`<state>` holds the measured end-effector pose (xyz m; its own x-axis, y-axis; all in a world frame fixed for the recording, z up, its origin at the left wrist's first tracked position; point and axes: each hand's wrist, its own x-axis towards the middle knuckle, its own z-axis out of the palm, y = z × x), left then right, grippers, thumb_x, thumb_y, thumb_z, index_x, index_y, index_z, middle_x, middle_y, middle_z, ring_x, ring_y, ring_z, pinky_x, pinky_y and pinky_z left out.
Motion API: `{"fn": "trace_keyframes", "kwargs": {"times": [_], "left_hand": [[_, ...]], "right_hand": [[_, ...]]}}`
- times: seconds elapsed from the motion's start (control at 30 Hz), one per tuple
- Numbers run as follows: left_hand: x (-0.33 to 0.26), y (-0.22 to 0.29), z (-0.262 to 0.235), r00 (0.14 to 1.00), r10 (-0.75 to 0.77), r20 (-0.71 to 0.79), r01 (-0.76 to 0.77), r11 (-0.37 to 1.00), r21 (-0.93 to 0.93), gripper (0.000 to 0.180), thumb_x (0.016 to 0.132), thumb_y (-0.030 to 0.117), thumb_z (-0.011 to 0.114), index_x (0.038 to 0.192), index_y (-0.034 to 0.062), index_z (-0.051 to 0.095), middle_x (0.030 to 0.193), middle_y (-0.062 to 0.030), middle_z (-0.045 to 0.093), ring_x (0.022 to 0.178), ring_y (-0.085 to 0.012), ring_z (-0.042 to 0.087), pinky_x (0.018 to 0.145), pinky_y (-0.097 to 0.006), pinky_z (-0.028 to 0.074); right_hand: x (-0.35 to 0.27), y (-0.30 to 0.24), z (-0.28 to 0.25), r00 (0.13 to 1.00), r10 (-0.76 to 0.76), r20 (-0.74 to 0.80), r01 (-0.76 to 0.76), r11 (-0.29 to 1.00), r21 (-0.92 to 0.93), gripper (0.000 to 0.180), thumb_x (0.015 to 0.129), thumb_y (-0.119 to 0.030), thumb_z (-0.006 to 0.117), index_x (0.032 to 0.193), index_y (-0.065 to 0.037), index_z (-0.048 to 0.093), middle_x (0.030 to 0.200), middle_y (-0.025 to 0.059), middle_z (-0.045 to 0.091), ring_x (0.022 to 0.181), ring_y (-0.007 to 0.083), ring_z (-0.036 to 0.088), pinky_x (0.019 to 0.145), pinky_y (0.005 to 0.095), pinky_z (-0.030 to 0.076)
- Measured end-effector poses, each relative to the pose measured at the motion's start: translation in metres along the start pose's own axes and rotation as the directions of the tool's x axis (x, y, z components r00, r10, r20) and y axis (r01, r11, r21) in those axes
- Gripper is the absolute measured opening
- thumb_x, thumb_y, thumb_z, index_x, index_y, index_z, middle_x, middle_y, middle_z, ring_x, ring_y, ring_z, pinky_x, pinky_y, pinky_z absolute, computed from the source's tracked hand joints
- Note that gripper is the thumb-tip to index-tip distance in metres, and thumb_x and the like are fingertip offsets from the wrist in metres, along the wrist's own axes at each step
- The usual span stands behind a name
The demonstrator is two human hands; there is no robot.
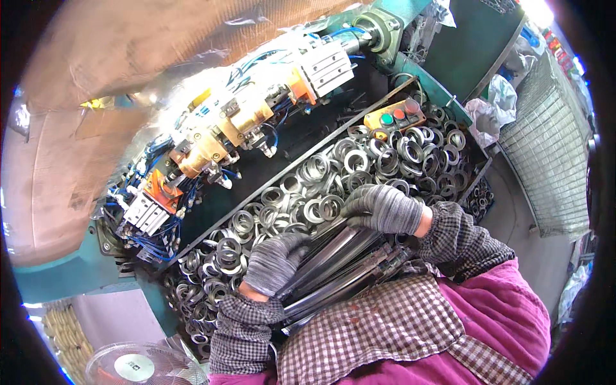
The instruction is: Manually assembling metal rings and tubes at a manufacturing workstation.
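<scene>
Left hand (274,264) and right hand (386,208) (both gloved) half-curled at dark strips (328,256); cannot tell whether either grips. Strips lie between checked apron (372,321) and heaped metal rings (316,168).

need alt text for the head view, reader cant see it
A person's gloved left grip and right grip are at several long dark strips. Beyond them lies a heap of metallic rings, with a yellow button box at its far edge; a machine with gold-coloured parts and blue tubes stands upper left.
</scene>
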<state>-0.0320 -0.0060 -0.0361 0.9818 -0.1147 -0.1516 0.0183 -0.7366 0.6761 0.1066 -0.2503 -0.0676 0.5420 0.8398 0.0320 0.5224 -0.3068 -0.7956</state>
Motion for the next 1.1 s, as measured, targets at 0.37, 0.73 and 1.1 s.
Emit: {"fn": "trace_keyframes", "kwargs": {"times": [0.37,0.73,1.1], "left_hand": [[0.010,-0.034,0.005,0.987,-0.136,0.081,0.136,0.991,0.012,0.026,0.090,0.015,0.059,0.114,0.0075,0.065,0.104,-0.0177,0.068,0.096,-0.0316,0.066,0.085,-0.040,0.051],[-0.009,-0.015,0.004,0.993,-0.114,0.036,0.114,0.993,-0.018,0.036,0.083,0.017,0.069,0.115,0.0006,0.065,0.101,-0.0222,0.068,0.093,-0.0330,0.067,0.086,-0.039,0.051],[0.009,-0.005,0.006,0.998,-0.012,-0.066,0.021,0.991,0.131,0.024,0.083,0.018,0.068,0.104,0.0061,0.071,0.095,-0.0171,0.070,0.088,-0.0328,0.067,0.080,-0.040,0.052]], "right_hand": [[-0.021,-0.018,0.019,0.994,0.094,-0.047,-0.099,0.988,-0.115,0.036,0.087,-0.033,0.064,0.106,-0.003,0.062,0.089,0.0215,0.065,0.085,0.0392,0.064,0.076,0.0445,0.051],[-0.015,-0.098,-0.049,0.930,0.230,0.285,-0.047,0.848,-0.528,0.023,0.082,-0.022,0.063,0.096,-0.003,0.065,0.081,0.0168,0.065,0.074,0.0329,0.064,0.070,0.0405,0.052],[-0.051,-0.195,-0.045,0.544,-0.658,0.521,0.814,0.565,-0.136,0.035,0.087,-0.032,0.058,0.089,0.003,0.061,0.073,0.0138,0.063,0.061,0.0248,0.062,0.055,0.0359,0.050]]}}
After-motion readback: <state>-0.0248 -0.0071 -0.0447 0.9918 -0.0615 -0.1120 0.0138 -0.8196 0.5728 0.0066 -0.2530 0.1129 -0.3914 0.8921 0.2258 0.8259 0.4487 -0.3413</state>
